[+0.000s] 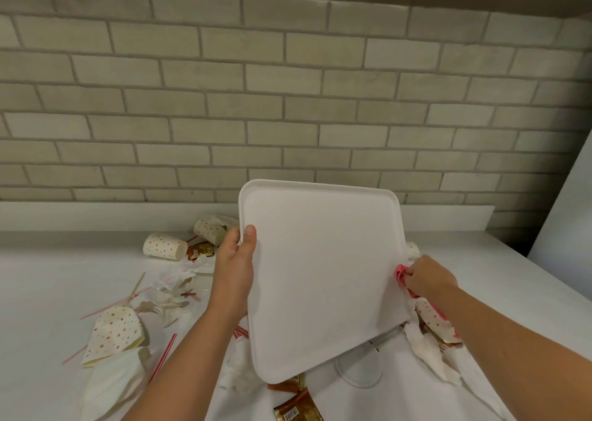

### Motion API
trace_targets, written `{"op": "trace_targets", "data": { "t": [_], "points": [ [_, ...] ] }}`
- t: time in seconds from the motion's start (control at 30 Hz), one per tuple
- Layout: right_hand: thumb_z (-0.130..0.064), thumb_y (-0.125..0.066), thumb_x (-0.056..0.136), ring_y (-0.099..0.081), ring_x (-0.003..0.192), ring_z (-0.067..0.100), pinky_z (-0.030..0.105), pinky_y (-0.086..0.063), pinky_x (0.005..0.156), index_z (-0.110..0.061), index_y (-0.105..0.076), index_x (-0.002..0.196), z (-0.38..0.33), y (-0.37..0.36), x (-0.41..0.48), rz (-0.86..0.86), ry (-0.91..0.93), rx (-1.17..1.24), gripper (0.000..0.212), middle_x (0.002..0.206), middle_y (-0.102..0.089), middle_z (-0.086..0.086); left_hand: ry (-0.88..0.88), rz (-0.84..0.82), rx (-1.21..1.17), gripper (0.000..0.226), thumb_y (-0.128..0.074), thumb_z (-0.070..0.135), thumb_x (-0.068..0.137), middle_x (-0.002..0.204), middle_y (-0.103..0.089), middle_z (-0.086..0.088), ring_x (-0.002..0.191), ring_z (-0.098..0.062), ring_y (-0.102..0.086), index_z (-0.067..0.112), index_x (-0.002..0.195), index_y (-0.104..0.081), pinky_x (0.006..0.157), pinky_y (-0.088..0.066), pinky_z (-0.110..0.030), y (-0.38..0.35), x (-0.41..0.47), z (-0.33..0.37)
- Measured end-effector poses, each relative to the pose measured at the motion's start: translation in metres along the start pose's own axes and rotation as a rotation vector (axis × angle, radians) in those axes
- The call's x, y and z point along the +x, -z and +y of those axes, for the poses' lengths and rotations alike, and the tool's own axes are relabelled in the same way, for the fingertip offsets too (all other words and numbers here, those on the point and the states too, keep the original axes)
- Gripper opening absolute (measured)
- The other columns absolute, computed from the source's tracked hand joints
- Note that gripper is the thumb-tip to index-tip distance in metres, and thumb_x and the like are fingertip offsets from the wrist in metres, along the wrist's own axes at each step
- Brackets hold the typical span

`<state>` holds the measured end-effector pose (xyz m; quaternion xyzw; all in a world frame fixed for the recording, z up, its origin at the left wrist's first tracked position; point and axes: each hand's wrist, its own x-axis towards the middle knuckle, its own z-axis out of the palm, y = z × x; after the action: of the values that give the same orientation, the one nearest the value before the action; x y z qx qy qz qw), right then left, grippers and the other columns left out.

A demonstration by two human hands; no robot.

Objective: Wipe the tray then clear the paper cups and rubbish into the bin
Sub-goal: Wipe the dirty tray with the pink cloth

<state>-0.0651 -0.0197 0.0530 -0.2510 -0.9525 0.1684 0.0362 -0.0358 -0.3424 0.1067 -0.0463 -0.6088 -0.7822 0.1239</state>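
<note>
Left hand (235, 270) grips the tilted white plastic tray (323, 276); right hand (427, 278) pinches a pink cloth (400, 274) at its edge. Dotted paper cups (165, 246) and wrappers still litter the white counter (57, 286).

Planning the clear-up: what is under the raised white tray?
Below the white tray, gold wrappers, crumpled white tissue and a clear round lid poke out on the counter; anything further beneath is covered.

Single head-worn wide-angle view, aimed forward and down from the person's own position. The desk (64, 276) is seen close below, the brick wall (288, 84) is faced straight ahead, near.
</note>
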Motion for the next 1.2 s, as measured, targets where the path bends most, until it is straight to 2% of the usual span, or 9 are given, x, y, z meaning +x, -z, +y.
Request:
{"op": "trace_targets", "data": {
  "t": [0.13, 0.2, 0.3, 0.5, 0.63, 0.77, 0.9, 1.0, 1.2],
  "points": [
    [-0.037, -0.048, 0.093, -0.058, 0.048, 0.009, 0.019, -0.044, 0.050, -0.013, -0.057, 0.068, -0.003, -0.010, -0.009, -0.078, 0.014, -0.050, 0.036, 0.056, -0.060, -0.004, -0.030, 0.076, -0.062, 0.021, -0.042, 0.031, 0.099, 0.073, -0.069, 0.010, 0.065, -0.009, -0.065, 0.025, 0.087, -0.058, 0.055, -0.054, -0.023, 0.003, 0.004, 0.007],
    [-0.036, -0.050, 0.093, -0.062, 0.050, 0.011, 0.021, -0.050, 0.054, -0.011, -0.061, 0.070, -0.016, -0.009, -0.013, -0.087, 0.066, -0.054, 0.035, 0.055, -0.061, -0.004, -0.042, 0.111, -0.066, 0.021, -0.042, 0.032, 0.099, 0.079, -0.067, 0.006, 0.070, -0.012, -0.063, 0.025, 0.086, -0.058, 0.061, -0.053, -0.027, 0.004, 0.008, 0.010],
    [-0.036, -0.052, 0.091, -0.066, 0.061, 0.018, 0.028, -0.055, 0.064, -0.008, -0.064, 0.077, -0.049, -0.006, -0.030, -0.075, 0.227, -0.071, 0.033, 0.059, -0.062, -0.002, -0.053, 0.155, -0.095, 0.021, -0.043, 0.031, 0.098, 0.084, -0.065, 0.002, 0.075, -0.015, -0.062, 0.024, 0.084, -0.057, 0.066, -0.052, -0.029, 0.006, 0.016, 0.011],
    [-0.033, -0.049, 0.088, -0.061, 0.071, 0.019, 0.027, -0.044, 0.057, -0.017, -0.050, 0.081, -0.111, -0.036, -0.095, -0.109, 0.514, -0.043, 0.017, 0.079, -0.059, -0.002, -0.079, 0.235, -0.081, 0.024, -0.046, 0.031, 0.097, 0.077, -0.060, 0.001, 0.068, -0.014, -0.056, 0.018, 0.078, -0.052, 0.059, -0.046, -0.027, 0.015, 0.030, -0.001],
    [-0.030, -0.048, 0.086, -0.053, 0.065, 0.015, 0.030, -0.048, 0.060, -0.015, -0.056, 0.071, -0.133, -0.056, -0.134, -0.151, 0.641, 0.040, 0.022, 0.070, -0.048, -0.007, -0.089, 0.270, -0.052, 0.024, -0.048, 0.030, 0.096, 0.075, -0.057, 0.002, 0.065, -0.012, -0.054, 0.020, 0.074, -0.049, 0.060, -0.044, -0.027, 0.026, 0.035, -0.012],
    [-0.028, -0.049, 0.086, -0.049, 0.062, 0.017, 0.026, -0.036, 0.052, 0.000, -0.065, 0.072, -0.150, -0.066, -0.166, -0.127, 0.735, 0.137, 0.035, 0.069, -0.046, -0.004, -0.066, 0.316, -0.055, 0.021, -0.049, 0.033, 0.095, 0.083, -0.060, 0.001, 0.073, -0.014, -0.058, 0.021, 0.079, -0.054, 0.070, -0.048, -0.032, 0.037, 0.040, -0.022],
    [-0.033, -0.046, 0.092, -0.059, 0.069, 0.026, 0.026, -0.040, 0.059, 0.002, -0.066, 0.069, -0.167, -0.069, -0.188, -0.130, 0.695, 0.316, 0.046, 0.076, -0.063, 0.017, -0.058, 0.311, -0.078, 0.018, -0.049, 0.033, 0.095, 0.084, -0.063, 0.004, 0.075, -0.012, -0.060, 0.019, 0.086, -0.056, 0.074, -0.049, -0.033, 0.043, 0.043, -0.023],
    [-0.028, -0.050, 0.089, -0.052, 0.060, 0.023, 0.022, -0.036, 0.055, -0.008, -0.051, 0.047, -0.177, -0.065, -0.194, -0.184, 0.607, 0.454, 0.047, 0.059, -0.055, 0.013, -0.084, 0.297, -0.078, 0.018, -0.048, 0.032, 0.096, 0.081, -0.062, 0.007, 0.072, -0.008, -0.059, 0.024, 0.082, -0.057, 0.069, -0.048, -0.026, 0.044, 0.041, -0.015],
    [-0.014, -0.055, 0.083, -0.042, 0.061, 0.020, 0.026, -0.034, 0.059, 0.002, -0.050, 0.050, -0.195, -0.044, -0.198, -0.220, 0.485, 0.701, 0.037, 0.063, -0.046, 0.016, -0.081, 0.254, -0.117, 0.022, -0.045, 0.032, 0.098, 0.085, -0.064, 0.008, 0.076, -0.007, -0.061, 0.016, 0.102, -0.059, 0.068, -0.051, -0.023, 0.038, 0.036, -0.002]
  ]
}}
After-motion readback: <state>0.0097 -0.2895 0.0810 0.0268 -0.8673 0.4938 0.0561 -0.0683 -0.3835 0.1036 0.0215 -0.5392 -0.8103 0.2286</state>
